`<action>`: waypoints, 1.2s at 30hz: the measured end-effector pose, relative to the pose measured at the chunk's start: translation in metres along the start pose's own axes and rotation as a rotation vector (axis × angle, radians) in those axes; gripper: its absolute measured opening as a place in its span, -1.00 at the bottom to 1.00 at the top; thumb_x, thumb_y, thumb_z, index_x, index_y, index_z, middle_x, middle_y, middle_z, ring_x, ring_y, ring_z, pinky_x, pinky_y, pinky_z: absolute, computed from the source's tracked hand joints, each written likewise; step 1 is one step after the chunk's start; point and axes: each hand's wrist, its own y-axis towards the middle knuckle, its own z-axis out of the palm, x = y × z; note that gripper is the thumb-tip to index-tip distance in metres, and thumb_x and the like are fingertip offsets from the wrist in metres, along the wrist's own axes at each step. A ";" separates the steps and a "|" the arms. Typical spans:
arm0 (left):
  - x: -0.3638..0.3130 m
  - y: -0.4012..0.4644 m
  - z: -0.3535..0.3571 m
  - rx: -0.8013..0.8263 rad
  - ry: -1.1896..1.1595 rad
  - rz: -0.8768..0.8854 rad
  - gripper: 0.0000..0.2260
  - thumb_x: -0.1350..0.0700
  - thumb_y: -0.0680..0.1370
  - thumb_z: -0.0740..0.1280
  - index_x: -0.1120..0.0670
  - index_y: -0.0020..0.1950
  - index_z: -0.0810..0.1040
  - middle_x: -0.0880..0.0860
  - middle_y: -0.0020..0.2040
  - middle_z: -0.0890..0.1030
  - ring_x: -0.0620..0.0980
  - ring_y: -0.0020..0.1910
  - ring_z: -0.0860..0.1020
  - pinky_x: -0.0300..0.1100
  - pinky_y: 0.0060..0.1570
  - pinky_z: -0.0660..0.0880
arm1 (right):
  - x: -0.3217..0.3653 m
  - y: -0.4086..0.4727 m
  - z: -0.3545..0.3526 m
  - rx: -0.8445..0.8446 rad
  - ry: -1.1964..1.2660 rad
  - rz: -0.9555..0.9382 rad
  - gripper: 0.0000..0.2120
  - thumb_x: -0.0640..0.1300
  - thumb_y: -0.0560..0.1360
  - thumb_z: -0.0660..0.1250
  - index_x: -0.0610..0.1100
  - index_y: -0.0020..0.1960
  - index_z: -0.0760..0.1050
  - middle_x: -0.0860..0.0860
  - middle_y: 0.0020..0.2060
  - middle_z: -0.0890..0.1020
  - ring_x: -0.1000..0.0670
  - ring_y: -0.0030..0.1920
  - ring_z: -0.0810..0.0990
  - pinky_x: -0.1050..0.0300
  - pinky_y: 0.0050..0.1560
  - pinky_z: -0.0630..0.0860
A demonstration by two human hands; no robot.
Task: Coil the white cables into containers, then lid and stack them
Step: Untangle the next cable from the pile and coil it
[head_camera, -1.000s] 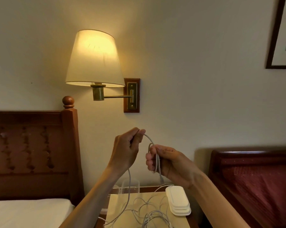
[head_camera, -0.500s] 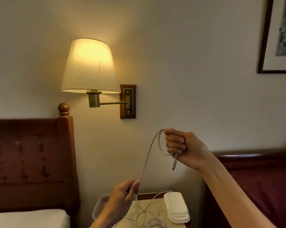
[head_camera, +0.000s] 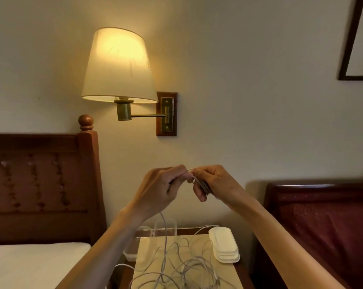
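Both hands are raised in front of the wall, close together. My right hand (head_camera: 215, 182) grips a small bundle of coiled white cable (head_camera: 201, 184) between fingers and palm. My left hand (head_camera: 162, 189) pinches the same cable just beside it; a strand hangs from it down to the nightstand (head_camera: 238, 272). A tangle of loose white cables (head_camera: 186, 268) lies on a beige mat (head_camera: 147, 253). Clear plastic containers (head_camera: 165, 228) stand at the mat's far edge. A stack of white lids (head_camera: 224, 244) sits at the right.
A lit wall lamp (head_camera: 118, 65) hangs above the hands. A wooden headboard (head_camera: 42, 184) and white bed (head_camera: 30, 265) are at the left, a dark red headboard (head_camera: 322, 215) at the right. A framed picture (head_camera: 358, 38) hangs at the top right.
My left hand has risen from near the nightstand to meet my right hand. The right hand has dropped slightly and now holds more loops of cable.
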 end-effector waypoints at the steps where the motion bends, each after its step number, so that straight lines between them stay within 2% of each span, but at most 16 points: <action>1: 0.003 0.000 0.002 -0.049 -0.011 -0.028 -0.77 0.02 0.64 0.17 0.07 -0.09 0.54 -0.28 -0.32 0.42 -0.24 -0.39 0.44 -0.36 -0.35 0.34 | 0.002 0.000 0.002 0.010 0.003 -0.001 -0.63 -0.09 0.69 0.04 -0.17 -0.09 0.55 0.02 -0.49 0.57 0.05 -0.47 0.51 0.24 -0.33 0.46; 4: 0.005 0.000 0.009 -0.148 -0.078 -0.093 -0.74 0.02 0.64 0.17 0.11 -0.12 0.54 -0.22 -0.30 0.49 -0.22 -0.36 0.47 -0.40 -0.32 0.34 | 0.004 0.000 0.003 0.067 0.094 0.066 -0.60 -0.07 0.69 0.00 -0.20 -0.09 0.54 -0.03 -0.48 0.51 0.03 -0.47 0.44 0.24 -0.33 0.43; 6: 0.004 -0.001 0.013 -0.186 -0.158 -0.161 -0.71 -0.02 0.62 0.21 0.14 -0.14 0.55 -0.09 -0.33 0.53 -0.16 -0.37 0.48 -0.40 -0.33 0.34 | 0.004 -0.003 0.002 0.152 0.276 0.131 -0.62 -0.06 0.68 0.00 -0.19 -0.11 0.49 -0.07 -0.42 0.52 0.01 -0.42 0.46 0.20 -0.29 0.46; 9: 0.006 -0.005 0.019 -0.190 -0.286 -0.244 -0.72 -0.03 0.60 0.20 0.13 -0.15 0.54 -0.05 -0.35 0.50 -0.10 -0.39 0.43 -0.32 -0.35 0.34 | 0.003 -0.005 0.001 0.238 0.593 0.160 -0.63 -0.10 0.69 -0.01 -0.16 -0.18 0.44 -0.12 -0.30 0.58 -0.03 -0.33 0.55 0.14 -0.18 0.53; 10: 0.010 -0.009 0.023 -0.186 -0.330 -0.275 -0.71 -0.03 0.61 0.19 0.13 -0.16 0.52 -0.05 -0.36 0.47 -0.10 -0.39 0.41 -0.27 -0.35 0.34 | 0.003 -0.005 -0.001 0.258 0.694 0.160 -0.63 -0.10 0.69 0.00 -0.15 -0.19 0.44 -0.12 -0.28 0.58 -0.02 -0.32 0.55 0.15 -0.19 0.53; 12: 0.020 -0.019 0.033 -0.192 -0.421 -0.363 -0.71 -0.01 0.62 0.15 0.10 -0.19 0.48 -0.05 -0.38 0.41 -0.08 -0.41 0.34 -0.22 -0.37 0.30 | 0.002 -0.003 -0.004 0.293 0.904 0.166 -0.66 -0.11 0.67 0.03 -0.15 -0.18 0.45 -0.04 -0.37 0.51 0.07 -0.41 0.46 0.25 -0.34 0.47; 15: 0.033 -0.043 0.051 -0.196 -0.544 -0.510 -0.72 0.01 0.63 0.14 0.07 -0.23 0.44 -0.07 -0.41 0.35 -0.12 -0.45 0.27 -0.25 -0.43 0.23 | 0.003 -0.002 -0.009 0.262 1.067 0.185 -0.68 -0.12 0.67 0.05 -0.16 -0.15 0.48 0.08 -0.50 0.35 0.15 -0.53 0.29 0.31 -0.50 0.29; 18: 0.035 -0.069 0.069 -0.187 -0.648 -0.673 -0.68 -0.04 0.59 0.13 0.14 -0.23 0.43 -0.05 -0.43 0.36 -0.08 -0.46 0.27 -0.25 -0.48 0.24 | 0.008 -0.001 -0.013 0.197 1.096 0.183 -0.70 -0.12 0.65 0.06 -0.15 -0.16 0.47 0.09 -0.51 0.30 0.15 -0.54 0.24 0.31 -0.50 0.21; 20: 0.034 -0.089 0.082 -0.135 -0.636 -0.788 -0.66 -0.08 0.57 0.13 0.15 -0.20 0.45 -0.04 -0.42 0.39 -0.05 -0.43 0.31 -0.21 -0.46 0.29 | 0.011 0.001 -0.019 0.147 1.096 0.173 -0.72 -0.12 0.64 0.07 -0.14 -0.17 0.45 0.09 -0.51 0.30 0.15 -0.54 0.24 0.31 -0.50 0.22; 23: 0.024 -0.108 0.093 0.025 -0.513 -0.759 -0.66 -0.15 0.60 0.13 0.00 -0.25 0.47 -0.08 -0.40 0.42 -0.12 -0.38 0.36 -0.20 -0.36 0.32 | 0.008 0.010 -0.021 0.024 0.936 0.166 -0.71 -0.13 0.67 0.06 -0.15 -0.16 0.43 0.06 -0.49 0.37 0.13 -0.53 0.31 0.30 -0.49 0.35; 25: 0.010 -0.102 0.090 0.183 -0.461 -0.669 -0.64 -0.10 0.63 0.17 -0.01 -0.32 0.44 -0.10 -0.42 0.39 -0.17 -0.37 0.34 -0.20 -0.30 0.28 | 0.000 0.016 -0.016 -0.063 0.718 0.148 -0.70 -0.12 0.68 0.07 -0.19 -0.12 0.46 -0.01 -0.43 0.49 0.08 -0.47 0.45 0.25 -0.41 0.45; 28: -0.008 -0.076 0.071 0.377 -0.511 -0.585 -0.64 -0.03 0.63 0.20 -0.01 -0.37 0.43 -0.12 -0.43 0.34 -0.12 -0.40 0.28 -0.17 -0.34 0.21 | -0.016 0.018 -0.004 -0.151 0.386 0.093 -0.71 -0.12 0.67 0.12 -0.28 -0.05 0.51 -0.15 -0.30 0.64 -0.06 -0.33 0.63 0.14 -0.27 0.59; 30: -0.013 -0.060 0.054 0.377 -0.563 -0.527 -0.64 -0.09 0.59 0.21 -0.01 -0.39 0.42 -0.11 -0.45 0.32 -0.10 -0.42 0.26 -0.20 -0.37 0.19 | -0.027 0.017 0.004 -0.138 0.204 0.064 -0.70 -0.14 0.66 0.14 -0.31 -0.06 0.53 -0.21 -0.27 0.67 -0.12 -0.30 0.67 0.09 -0.24 0.62; 32: -0.012 -0.049 0.041 0.312 -0.611 -0.451 -0.63 -0.08 0.58 0.21 0.05 -0.38 0.43 -0.07 -0.44 0.33 -0.09 -0.44 0.26 -0.24 -0.39 0.20 | -0.036 0.014 0.013 -0.103 0.044 0.038 -0.70 -0.15 0.65 0.17 -0.30 -0.10 0.56 -0.17 -0.30 0.67 -0.08 -0.33 0.67 0.12 -0.28 0.61; 34: -0.005 -0.042 0.035 0.225 -0.584 -0.386 -0.62 -0.03 0.61 0.21 0.16 -0.31 0.50 -0.01 -0.40 0.45 -0.02 -0.43 0.38 -0.12 -0.40 0.33 | -0.042 0.011 0.021 -0.085 -0.101 0.014 -0.70 -0.14 0.64 0.20 -0.27 -0.14 0.59 -0.08 -0.37 0.65 0.00 -0.41 0.63 0.18 -0.34 0.56; 36: 0.006 -0.041 0.033 0.119 -0.469 -0.332 -0.63 -0.04 0.63 0.19 0.14 -0.24 0.55 -0.01 -0.37 0.53 0.02 -0.42 0.46 -0.01 -0.41 0.42 | -0.045 0.008 0.026 -0.082 -0.157 0.010 -0.67 -0.13 0.65 0.20 -0.23 -0.19 0.60 -0.04 -0.43 0.63 0.03 -0.49 0.55 0.20 -0.38 0.49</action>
